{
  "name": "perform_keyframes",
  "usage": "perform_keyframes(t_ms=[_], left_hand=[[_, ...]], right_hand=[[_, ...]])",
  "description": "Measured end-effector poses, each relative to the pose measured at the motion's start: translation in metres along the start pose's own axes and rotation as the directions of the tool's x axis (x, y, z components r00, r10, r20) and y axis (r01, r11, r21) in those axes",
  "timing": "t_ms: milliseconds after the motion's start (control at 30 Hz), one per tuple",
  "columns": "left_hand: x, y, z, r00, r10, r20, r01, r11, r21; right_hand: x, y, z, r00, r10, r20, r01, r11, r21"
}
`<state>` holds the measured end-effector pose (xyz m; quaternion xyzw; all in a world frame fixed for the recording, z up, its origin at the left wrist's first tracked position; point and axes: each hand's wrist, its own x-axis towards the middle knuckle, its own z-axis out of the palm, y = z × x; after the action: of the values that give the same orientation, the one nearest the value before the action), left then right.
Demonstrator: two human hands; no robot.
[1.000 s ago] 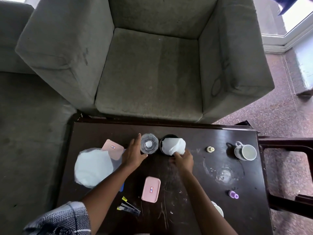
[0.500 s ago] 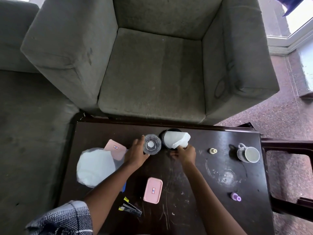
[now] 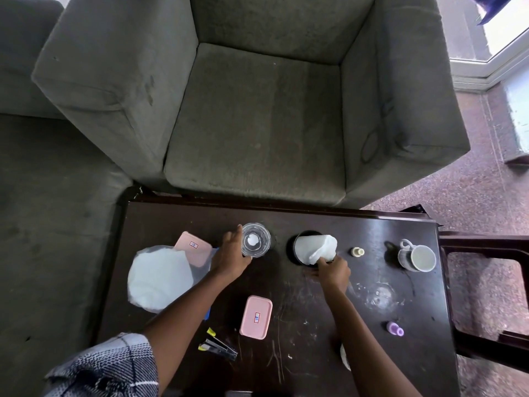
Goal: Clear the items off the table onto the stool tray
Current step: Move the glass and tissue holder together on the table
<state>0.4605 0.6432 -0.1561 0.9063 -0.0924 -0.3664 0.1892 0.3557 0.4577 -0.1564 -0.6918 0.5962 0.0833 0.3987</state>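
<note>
On the dark wooden table [image 3: 286, 296], my left hand [image 3: 232, 257] grips a clear glass [image 3: 255, 240] near the far edge. My right hand [image 3: 333, 270] holds the near side of a black cup [image 3: 297, 247] with white tissue [image 3: 315, 247] sticking out of it. Two pink boxes lie on the table, one at the far left [image 3: 193, 249] and one near the middle [image 3: 256, 317]. A white mug [image 3: 416, 256] stands at the right. A dark stool frame [image 3: 486, 296] sits beyond the table's right end.
A white plastic bag [image 3: 159, 277] lies at the table's left. A small cream bottle [image 3: 357, 251], a purple cap [image 3: 395, 329], a stapler [image 3: 219, 346] and a clear lid [image 3: 382, 293] are spread about. A grey armchair [image 3: 257, 110] stands right behind the table.
Glass and black cup have drawn apart: my left hand keeps the glass at the left, my right hand has shifted the cup with tissue to the right.
</note>
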Motion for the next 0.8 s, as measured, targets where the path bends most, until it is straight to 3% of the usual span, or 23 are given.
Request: perform_keyframes(t_ms=[133,433,800], left_hand=[[0.001,0.000,0.002,1.000,-0.007,0.005,0.007,0.999,-0.038],[0.007,-0.001,0.006,1.000,-0.020,-0.015,0.017,0.982,-0.188],[0.016,0.003,0.009,1.000,-0.010,0.005,0.011,0.955,-0.297]], right_hand=[[0.000,0.000,-0.004,1.000,-0.004,-0.013,0.004,1.000,0.021],[-0.002,-0.012,0.024,0.982,-0.018,0.190,-0.012,0.988,0.152],[-0.005,-0.014,0.031,0.970,-0.035,0.239,0.000,0.989,0.146]])
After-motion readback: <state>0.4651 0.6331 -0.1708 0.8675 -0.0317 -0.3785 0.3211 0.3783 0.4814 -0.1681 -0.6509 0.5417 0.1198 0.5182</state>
